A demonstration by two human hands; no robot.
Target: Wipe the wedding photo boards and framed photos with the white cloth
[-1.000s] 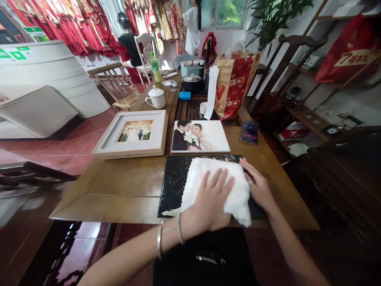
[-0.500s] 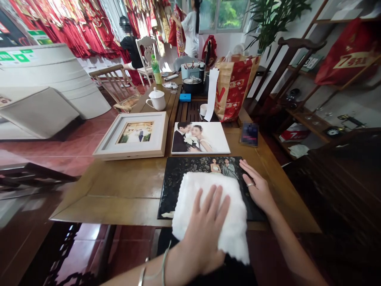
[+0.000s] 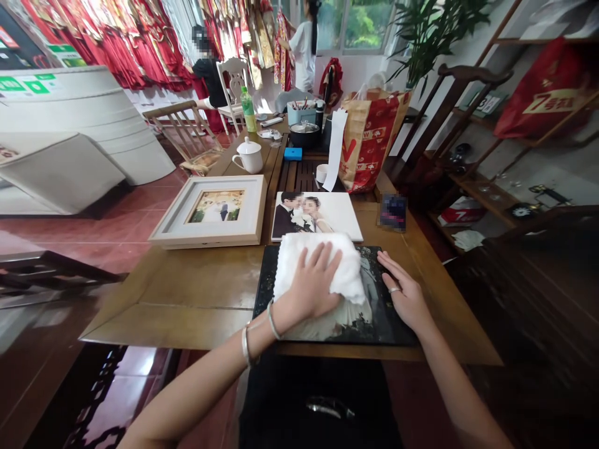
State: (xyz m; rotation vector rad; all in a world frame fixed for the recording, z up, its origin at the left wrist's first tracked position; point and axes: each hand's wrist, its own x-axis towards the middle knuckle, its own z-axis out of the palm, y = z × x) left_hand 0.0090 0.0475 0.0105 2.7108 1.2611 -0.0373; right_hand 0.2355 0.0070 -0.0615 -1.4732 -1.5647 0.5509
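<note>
A dark photo panel (image 3: 397, 327) lies flat near the front edge of the wooden table, a pale gown showing in its picture. Over its upper left part is a white cloth (image 3: 287, 262). My left hand (image 3: 316, 280) presses flat on this cloth, fingers stretched out and somewhat apart. At the panel's right edge rests my right hand (image 3: 405, 293), open, with its fingers extended along the upper right corner and a ring on one finger. The cloth hides the panel's top left and middle.
Behind the panel lies a white-edged couple photo (image 3: 337, 215), with a framed picture (image 3: 173, 227) to its left. A lidded white cup (image 3: 250, 159), a paper bag (image 3: 369, 137) and a small dark square item (image 3: 393, 212) stand or lie on the table (image 3: 187, 299). Two people are in the background.
My left hand has pushed the cloth up and left, from the panel's front edge to its far edge. The gown in the picture now shows. My right hand stays in place.
</note>
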